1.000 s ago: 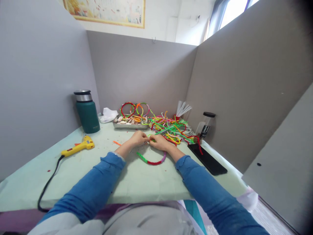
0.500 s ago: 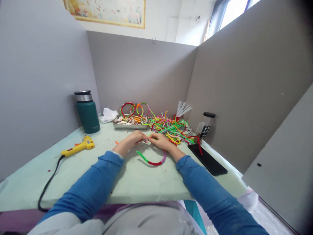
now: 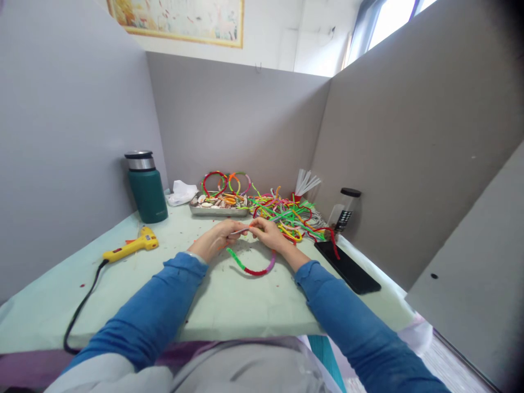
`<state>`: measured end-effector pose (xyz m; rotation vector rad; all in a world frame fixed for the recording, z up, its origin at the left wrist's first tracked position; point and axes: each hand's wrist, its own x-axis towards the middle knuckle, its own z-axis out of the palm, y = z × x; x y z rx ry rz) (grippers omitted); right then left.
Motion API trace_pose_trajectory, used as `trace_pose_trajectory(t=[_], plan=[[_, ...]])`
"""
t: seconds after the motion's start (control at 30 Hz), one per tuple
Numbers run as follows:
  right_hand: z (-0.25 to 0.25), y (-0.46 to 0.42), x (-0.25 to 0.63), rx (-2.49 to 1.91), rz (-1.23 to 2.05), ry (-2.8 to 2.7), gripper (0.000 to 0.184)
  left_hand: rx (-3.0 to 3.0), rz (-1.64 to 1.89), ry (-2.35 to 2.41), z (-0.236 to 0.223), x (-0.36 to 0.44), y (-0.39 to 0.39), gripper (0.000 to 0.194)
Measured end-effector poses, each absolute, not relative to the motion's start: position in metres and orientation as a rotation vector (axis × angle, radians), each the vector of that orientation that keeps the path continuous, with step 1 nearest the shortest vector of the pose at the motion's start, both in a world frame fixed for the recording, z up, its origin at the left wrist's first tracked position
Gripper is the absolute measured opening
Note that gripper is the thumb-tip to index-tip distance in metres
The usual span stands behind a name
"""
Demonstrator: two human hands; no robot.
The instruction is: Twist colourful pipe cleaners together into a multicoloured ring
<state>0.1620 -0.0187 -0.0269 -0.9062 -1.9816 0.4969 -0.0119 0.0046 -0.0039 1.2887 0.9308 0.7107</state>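
My left hand [image 3: 223, 236] is closed, pinching a thin pale flat strip [image 3: 239, 231] that points toward my right hand. My right hand [image 3: 267, 233] is closed too, its fingertips meeting the strip's end, with a bit of orange at the fingers. Below the hands curves a hoop wrapped in pipe cleaner [image 3: 256, 272], green at its free end, then red, then purple. Its purple end passes under my right hand, so I cannot see how it joins the strip.
Behind the hands are a metal tray of shells [image 3: 219, 212], finished coloured hoops [image 3: 215, 184] and a tangled heap of pipe cleaners [image 3: 282, 210]. A yellow glue gun [image 3: 131, 250] and green bottle [image 3: 147, 191] stand left. A black phone [image 3: 347, 267] and clear bottle [image 3: 344, 213] are right.
My hands have tilted slightly, and the pale strip shows more clearly between them. The hoop's green end has swung a little up and left.
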Motion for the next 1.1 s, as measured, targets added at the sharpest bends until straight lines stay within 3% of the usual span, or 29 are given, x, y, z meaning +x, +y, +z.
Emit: trace_pose_trajectory(t=[0.57, 1.1], plan=[[-0.024, -0.019, 0.155, -0.835, 0.673, -1.743, 0.023, 1.122, 0.787, 0.606, -0.006, -0.008, 0.002, 0.017], [-0.033, -0.003, 0.158, -0.913, 0.617, -1.674, 0.017, 1.061, 0.824, 0.824, -0.01, 0.003, -0.001, 0.015]])
